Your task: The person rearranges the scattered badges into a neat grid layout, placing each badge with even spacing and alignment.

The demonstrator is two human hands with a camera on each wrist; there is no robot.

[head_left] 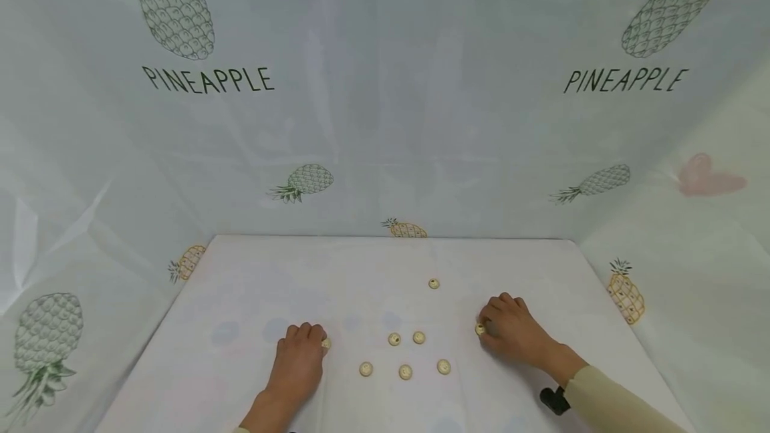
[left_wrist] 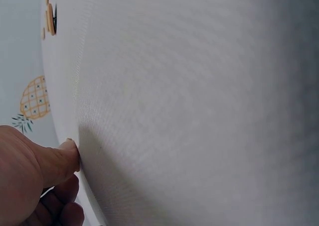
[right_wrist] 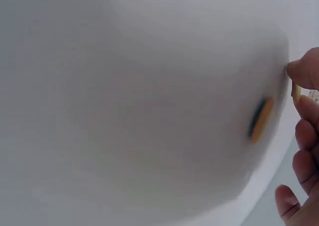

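Observation:
Small round pale-wood discs with dark markings lie on the white-covered table point(head_left: 240, 286). My left hand point(head_left: 297, 361) is low over the table at left, fingers curled, with a disc point(head_left: 326, 343) showing at its fingertips. In the left wrist view the thumb point(left_wrist: 64, 159) hides that disc. At the right, my right hand point(head_left: 514, 331) pinches another disc point(head_left: 480, 329) between thumb and forefinger; the right wrist view catches its edge point(right_wrist: 296, 91). Close by in that view, another disc point(right_wrist: 261, 120) shows against the table, blurred.
Between the hands are several discs, including one at the front middle point(head_left: 406, 371) and one at the front right point(head_left: 443, 367). One more disc point(head_left: 434, 283) lies farther back. A pineapple-print sheet point(head_left: 385, 119) hangs behind the table and down both sides.

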